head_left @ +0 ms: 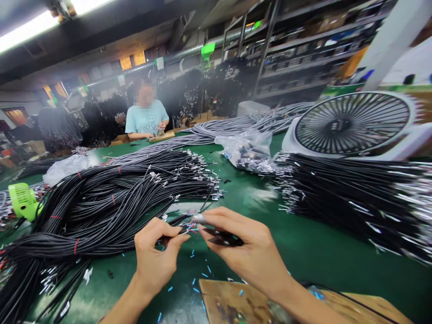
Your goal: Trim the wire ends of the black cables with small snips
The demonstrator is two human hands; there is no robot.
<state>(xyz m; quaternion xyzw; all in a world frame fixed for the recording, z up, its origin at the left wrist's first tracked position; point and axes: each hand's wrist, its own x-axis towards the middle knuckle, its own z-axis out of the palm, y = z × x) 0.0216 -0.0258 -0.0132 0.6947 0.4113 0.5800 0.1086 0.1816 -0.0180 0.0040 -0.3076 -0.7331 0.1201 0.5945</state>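
Note:
My left hand (155,254) pinches the end of a black cable (175,220), whose thin coloured wires stick out between my fingertips. My right hand (248,249) is closed around a small black tool (224,238) and its thumb and forefinger meet the wire ends. Both hands hover just above the green table (313,252), over a wooden board (229,301). Small blue bits of insulation (202,274) lie scattered under my hands.
A big bundle of black cables (101,207) fills the left, another pile (354,198) the right. A clear bag of parts (248,150), a white fan (353,123) and a small green fan (22,200) stand around. A person in a light-blue shirt (146,119) works at the far end.

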